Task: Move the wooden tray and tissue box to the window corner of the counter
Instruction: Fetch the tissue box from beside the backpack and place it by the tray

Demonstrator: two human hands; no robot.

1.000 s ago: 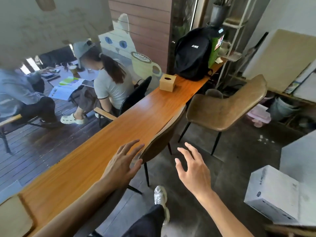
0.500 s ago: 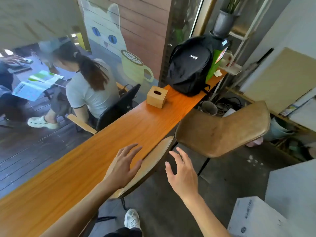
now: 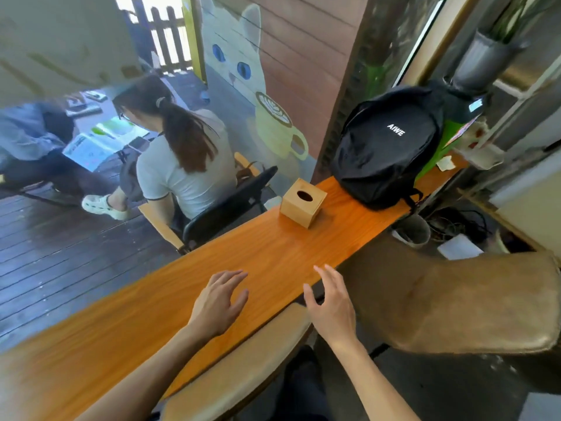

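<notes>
Reaching left hand (image 3: 219, 302) and right hand (image 3: 331, 302), fingers spread, empty, tissue box (image 3: 303, 202), "AIWE" backpack (image 3: 385, 144)

I see bright daylight entering from eleven o'clock through the window (image 3: 121, 147), leaving soft glare on the counter (image 3: 273, 253). Edges bend with wide-angle distortion; the far left and lower corners smear with blur.

The one camera is sitting on the person's head and is looking forward and down along the long counter (image 3: 182, 299), toward its far end by the window. It is staying close to the counter's near edge, so both arms are reaching into the bottom of the wide, bent-looking picture.
</notes>
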